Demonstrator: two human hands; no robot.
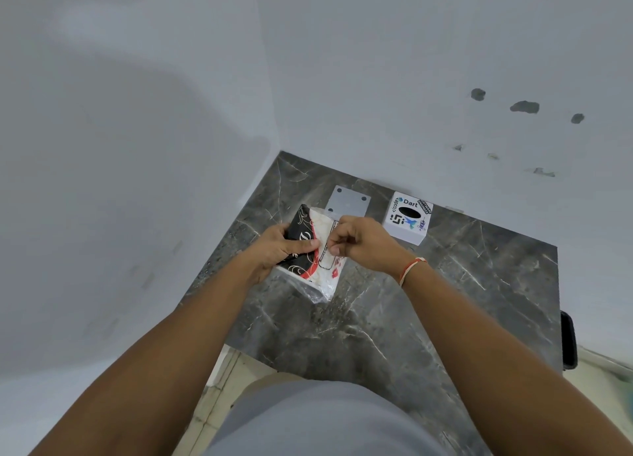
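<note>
Two hands work together over the dark marble tabletop (394, 325): our left hand (279, 246) grips the black end of a plastic tissue pack (329, 270), while our right hand (359, 243) pinches its top edge. A white stickered box (407, 219) sits nearby.

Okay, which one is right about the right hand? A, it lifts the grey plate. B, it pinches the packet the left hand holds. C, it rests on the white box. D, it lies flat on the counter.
B: the right hand pinches the packet at its edge while the left hand grips it above the counter; the white box stands untouched.
</note>
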